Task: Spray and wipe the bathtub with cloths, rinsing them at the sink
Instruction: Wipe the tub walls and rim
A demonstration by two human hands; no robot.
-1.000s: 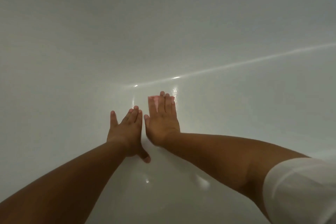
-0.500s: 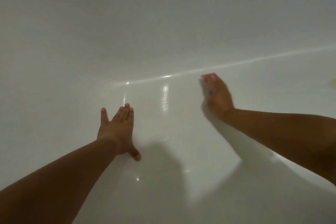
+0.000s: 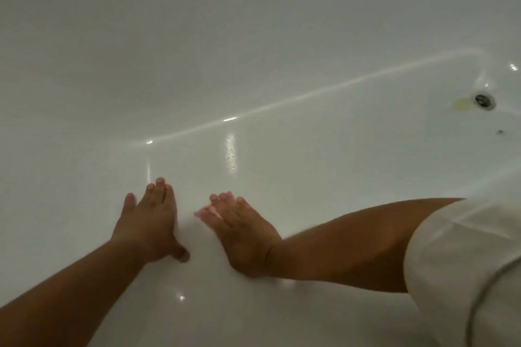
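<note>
The white bathtub (image 3: 282, 36) fills the head view; I look down onto its glossy wet floor. My left hand (image 3: 149, 220) lies flat on the tub floor with straight fingers and the thumb spread toward me. My right hand (image 3: 239, 228) rests just to its right, fingers straight and pointing up-left, palm down on the floor. Neither hand holds anything. No cloth or spray bottle is in view.
The metal drain (image 3: 484, 100) sits at the far right of the tub floor with a yellowish stain (image 3: 462, 104) beside it and a small dark speck (image 3: 499, 131) below. My white sleeve (image 3: 465, 276) covers the lower right corner.
My right hand swept out to the right half a second ago and has come back beside my left hand. The view has shifted, bringing the drain into sight. My left hand has stayed flat.
</note>
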